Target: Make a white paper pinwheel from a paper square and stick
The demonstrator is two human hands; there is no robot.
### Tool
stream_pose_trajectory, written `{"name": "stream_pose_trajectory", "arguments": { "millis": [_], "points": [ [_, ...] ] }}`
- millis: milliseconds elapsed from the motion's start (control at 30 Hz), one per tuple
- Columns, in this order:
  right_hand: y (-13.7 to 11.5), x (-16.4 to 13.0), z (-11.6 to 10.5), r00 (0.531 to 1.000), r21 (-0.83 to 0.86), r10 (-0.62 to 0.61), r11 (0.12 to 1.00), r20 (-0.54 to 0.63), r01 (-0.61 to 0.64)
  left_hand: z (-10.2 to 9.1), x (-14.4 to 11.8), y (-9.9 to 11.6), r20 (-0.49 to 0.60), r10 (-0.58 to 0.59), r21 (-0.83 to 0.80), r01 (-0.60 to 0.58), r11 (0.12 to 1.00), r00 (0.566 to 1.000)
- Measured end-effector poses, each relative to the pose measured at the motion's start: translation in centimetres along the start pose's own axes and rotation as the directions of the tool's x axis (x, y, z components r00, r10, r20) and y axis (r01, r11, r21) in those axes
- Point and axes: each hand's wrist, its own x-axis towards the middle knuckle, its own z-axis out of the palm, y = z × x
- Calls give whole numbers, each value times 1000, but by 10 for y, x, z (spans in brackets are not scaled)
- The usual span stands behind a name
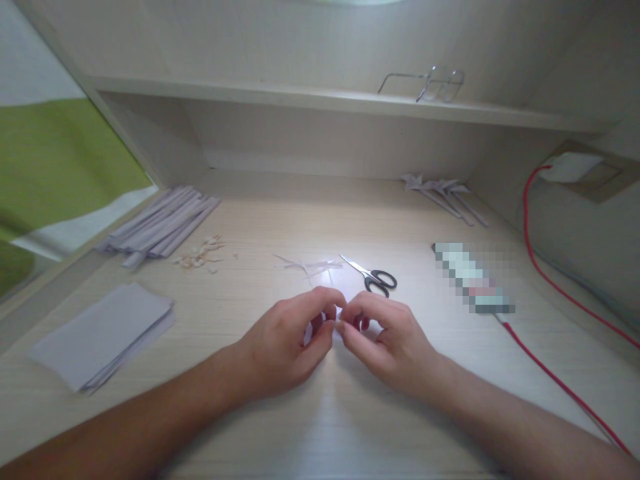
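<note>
Pinching at centre desk: both hands meet over the wooden desk, fingertips together around a small white paper piece. Left hand has fingers curled in, thumb and forefinger closed on the paper's left end; right hand mirrors it, thumb and index nipped onto the right end, other fingers tucked under. Paper's mostly hidden btwn the fingers, so I can't tell its shape, only a bright sliver showing just above the desktop, near the front-middle. Just behind the hands, black-handled scissors lie flat, blades pointing left, w/ thin paper offcuts beside the tips. Far left front: a stack of grey paper sheets. Behind that, a bundle of rolled paper strips angled toward the back wall, and a scatter of small pale bits right by its near end. Back right corner: a few folded paper pieces w/ long stems. Right of the scissors, a pixelated oblong item, can't tell what; a red cable runs from it across the desk's right side. On the shelf above, eyeglasses.
</note>
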Motion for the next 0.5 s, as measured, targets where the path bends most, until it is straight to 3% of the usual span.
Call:
{"name": "stream_pose_trajectory", "arguments": {
  "millis": [233, 500],
  "points": [
    [0, 0, -1, 996, 43, 87, 995, 25, -88, -1, 0, 0, -82, -29, 16, 30, 999, 996],
    [-1, -1, 0, 1000, 34, 16, 999, 7, -17, -1, 3, 2, -88, -79, -66, 74, 995, 993]
  ]
}}
